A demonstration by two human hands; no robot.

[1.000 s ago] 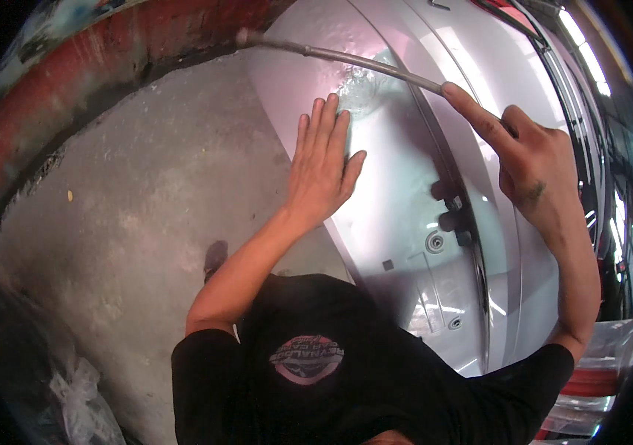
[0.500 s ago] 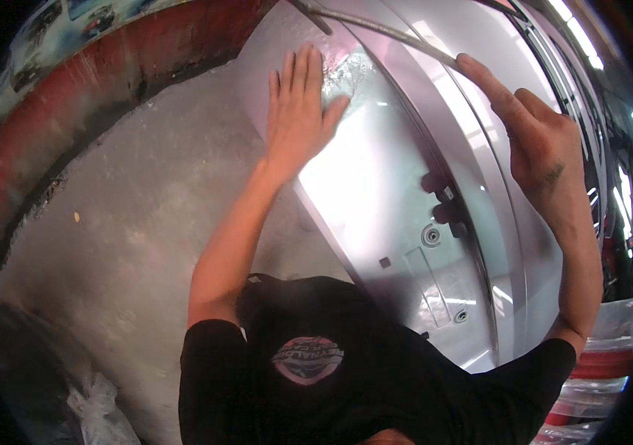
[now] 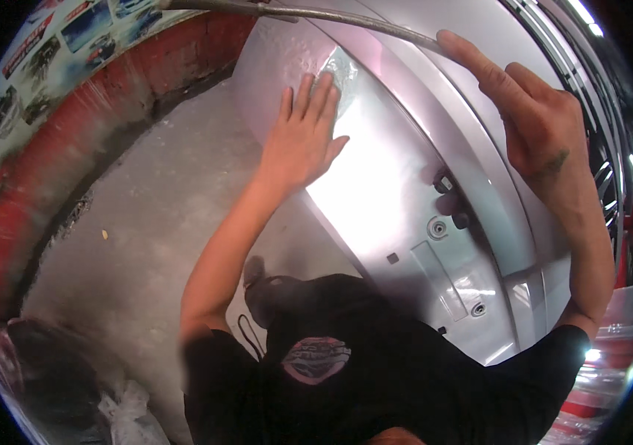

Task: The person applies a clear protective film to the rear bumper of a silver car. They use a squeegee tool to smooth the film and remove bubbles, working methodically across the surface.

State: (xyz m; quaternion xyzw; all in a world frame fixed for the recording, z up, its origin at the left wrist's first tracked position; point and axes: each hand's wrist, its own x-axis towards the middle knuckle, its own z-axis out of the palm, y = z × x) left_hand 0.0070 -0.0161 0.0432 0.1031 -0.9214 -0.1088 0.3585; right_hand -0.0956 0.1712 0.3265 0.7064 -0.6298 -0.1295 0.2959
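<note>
My left hand [image 3: 302, 137] lies flat with fingers spread on a silver car body panel [image 3: 390, 178], just beside a crumpled, shiny dented patch [image 3: 344, 65]. My right hand [image 3: 542, 122] is raised over the right part of the panel, closed around the end of a hammer [image 3: 361, 18] with a long thin metal handle. Its index finger stretches along the handle. The hammer's crosswise head reaches toward the upper left, above the panel and apart from it. Small round fittings [image 3: 438, 228] and a recessed rectangle sit lower on the panel.
A low red curved wall [image 3: 131, 85] with a picture banner [image 3: 42, 63] above it bounds the grey floor [image 3: 146, 193] on the left. Dark and clear plastic bags [image 3: 127, 415] lie at the lower left. Plastic-wrapped red items [image 3: 605, 371] stand at the lower right.
The hammer has swung so its head points further left. My left hand has slid slightly down, with its fingertips now at the dented patch's lower edge. The view has shifted a little.
</note>
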